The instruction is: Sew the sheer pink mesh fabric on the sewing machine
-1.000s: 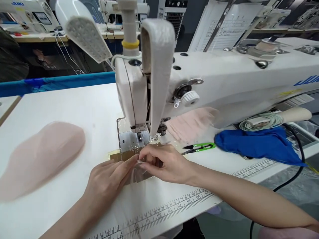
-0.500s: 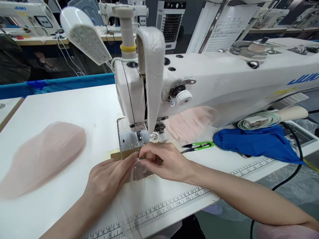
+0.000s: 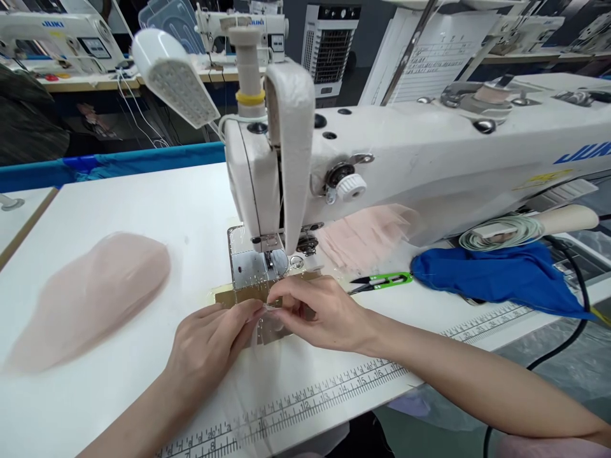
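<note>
My left hand (image 3: pixel 207 346) and my right hand (image 3: pixel 331 315) meet just in front of the needle plate (image 3: pixel 245 267) of a white sewing machine (image 3: pixel 252 184). Between their fingertips they pinch the edge of a thin, sheer strip of fabric (image 3: pixel 270 308). Its see-through length trails down over the table's front and is hard to make out. Brown tape (image 3: pixel 226 296) lies on the table under the fingers. The presser foot (image 3: pixel 270 259) stands a little beyond the hands, with no fabric visible beneath it.
A sheer pink fabric piece (image 3: pixel 95 296) lies at left. Pink pieces (image 3: pixel 365 235) sit under the machine arm, near green thread snips (image 3: pixel 386 280). Blue cloth (image 3: pixel 491 273) and a coiled pale cord (image 3: pixel 501 232) are at right. A printed ruler (image 3: pixel 329 397) runs along the front edge.
The left fingertips have drawn slightly down, and more of the pinched fabric edge shows between the hands. The whole view has shifted slightly.
</note>
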`<action>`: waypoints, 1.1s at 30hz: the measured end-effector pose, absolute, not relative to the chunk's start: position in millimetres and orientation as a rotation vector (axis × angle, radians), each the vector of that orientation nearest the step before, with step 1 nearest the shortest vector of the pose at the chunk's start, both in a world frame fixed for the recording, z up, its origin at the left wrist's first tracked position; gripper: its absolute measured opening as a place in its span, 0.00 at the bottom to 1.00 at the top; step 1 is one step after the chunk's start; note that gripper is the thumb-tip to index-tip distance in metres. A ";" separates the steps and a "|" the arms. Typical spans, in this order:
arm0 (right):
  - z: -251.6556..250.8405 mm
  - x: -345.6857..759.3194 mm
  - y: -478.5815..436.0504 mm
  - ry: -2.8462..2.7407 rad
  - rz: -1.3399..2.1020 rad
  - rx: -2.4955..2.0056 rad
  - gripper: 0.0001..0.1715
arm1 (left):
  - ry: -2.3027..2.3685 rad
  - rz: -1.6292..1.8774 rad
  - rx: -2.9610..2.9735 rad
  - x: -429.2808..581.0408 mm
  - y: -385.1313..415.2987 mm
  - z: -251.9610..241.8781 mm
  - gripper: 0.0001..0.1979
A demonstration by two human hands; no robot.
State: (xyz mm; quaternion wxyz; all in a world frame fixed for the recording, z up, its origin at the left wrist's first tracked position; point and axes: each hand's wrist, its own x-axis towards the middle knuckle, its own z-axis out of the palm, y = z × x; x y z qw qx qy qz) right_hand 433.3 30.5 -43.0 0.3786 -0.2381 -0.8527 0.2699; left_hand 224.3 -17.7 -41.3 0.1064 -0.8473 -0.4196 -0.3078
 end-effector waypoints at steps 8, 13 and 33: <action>-43.3 433.8 30.5 -2.225 0.669 -0.558 0.06 | -1.233 -0.888 -2.531 224.8 -18.0 -39.2 0.05; -41.3 433.9 30.5 -2.228 0.685 -0.565 0.06 | -1.220 -0.879 -2.543 224.6 -18.5 -40.2 0.05; -43.4 435.6 30.0 -2.296 0.713 -0.560 0.08 | -1.276 -0.908 -2.536 223.4 -21.2 -42.1 0.04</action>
